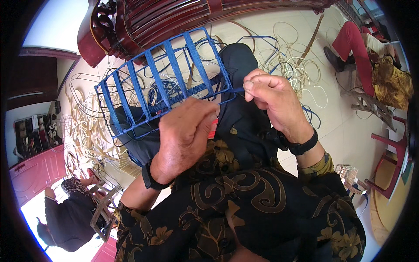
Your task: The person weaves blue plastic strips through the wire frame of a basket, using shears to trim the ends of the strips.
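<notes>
Across my knees lies a rectangular wire frame (160, 77), wrapped in blue strip and crossed by several flat blue bands. A blue strip (237, 90) runs from its near right corner to my right hand (271, 97). There the thumb and forefinger are pinched on the strip's end, with the other fingers curled in. My left hand (185, 131) is at the frame's near long side, its back toward me. Its fingers are bent closed, and the hand itself hides what they grip, if anything.
Loose pale cane strips (89, 135) are heaped on the floor at left; more coils (301, 72) lie at far right. A carved dark-red wooden bench (174, 19) stands beyond the frame. One person (74, 218) sits at lower left, another in red trousers (358, 54) at right.
</notes>
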`<state>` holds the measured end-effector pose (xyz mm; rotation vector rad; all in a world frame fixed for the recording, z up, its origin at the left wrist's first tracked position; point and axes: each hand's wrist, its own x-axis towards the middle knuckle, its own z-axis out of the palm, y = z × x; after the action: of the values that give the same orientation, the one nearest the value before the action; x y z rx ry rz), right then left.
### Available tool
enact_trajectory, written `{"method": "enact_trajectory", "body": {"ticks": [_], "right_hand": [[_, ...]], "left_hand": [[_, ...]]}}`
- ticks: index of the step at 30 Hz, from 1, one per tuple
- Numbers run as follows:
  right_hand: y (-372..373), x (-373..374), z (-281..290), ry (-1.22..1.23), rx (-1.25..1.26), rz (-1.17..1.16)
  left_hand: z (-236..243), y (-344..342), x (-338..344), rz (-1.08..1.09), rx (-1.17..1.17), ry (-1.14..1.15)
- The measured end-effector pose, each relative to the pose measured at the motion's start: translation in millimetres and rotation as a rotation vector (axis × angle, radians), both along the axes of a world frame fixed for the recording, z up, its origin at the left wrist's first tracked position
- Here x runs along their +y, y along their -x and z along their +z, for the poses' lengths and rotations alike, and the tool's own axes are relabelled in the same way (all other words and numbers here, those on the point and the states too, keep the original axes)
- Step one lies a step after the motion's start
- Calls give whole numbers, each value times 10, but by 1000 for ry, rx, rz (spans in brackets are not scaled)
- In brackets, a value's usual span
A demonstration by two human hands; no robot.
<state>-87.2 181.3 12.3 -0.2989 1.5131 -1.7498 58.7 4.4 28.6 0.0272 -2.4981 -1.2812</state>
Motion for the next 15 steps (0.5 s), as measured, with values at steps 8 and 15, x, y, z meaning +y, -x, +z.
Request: {"method": "enact_trajectory", "body": {"ticks": [8,15], "right_hand": [[116,-48,-9,27,-121,24],[151,-71,-51,73,-190,26]], "left_hand": [[-46,276,-141,112,109,423],[-149,327,-68,171,83,447]]}}
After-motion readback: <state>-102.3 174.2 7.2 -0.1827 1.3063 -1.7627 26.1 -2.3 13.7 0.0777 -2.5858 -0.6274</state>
